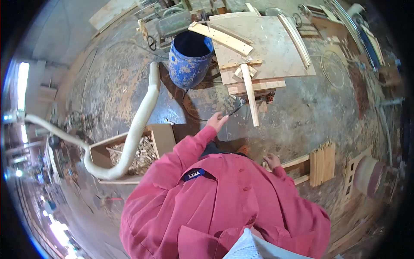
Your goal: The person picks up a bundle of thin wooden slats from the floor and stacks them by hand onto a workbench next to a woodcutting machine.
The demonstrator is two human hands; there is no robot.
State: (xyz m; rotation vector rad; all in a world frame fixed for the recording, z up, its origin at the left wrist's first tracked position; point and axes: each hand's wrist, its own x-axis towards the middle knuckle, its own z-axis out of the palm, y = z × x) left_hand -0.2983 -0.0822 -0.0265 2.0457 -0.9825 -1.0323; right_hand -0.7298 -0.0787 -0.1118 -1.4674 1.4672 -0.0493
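Observation:
My left hand [217, 121] is held out in front of my body, fingers loosely bent and apart, with nothing seen in it. Beyond its fingertips a dark cable [235, 109] curves over the floor. Nearby, a round-edged wooden bar [250, 96] juts from a work table [276, 43] toward me. My right hand [272, 161] hangs low at my other side, fingers loosely curled and apart. It overlaps the end of a pale wooden strip [297, 162] in this view, beside a stack of upright boards [322, 165].
A scuffed blue barrel [189, 64] stands left of the table, below a drilled plank [221, 39]. A pale flexible hose [140, 123] bends down over a wooden box [164, 139] of wood offcuts [144, 153]. A banded drum [369, 176] is at the right.

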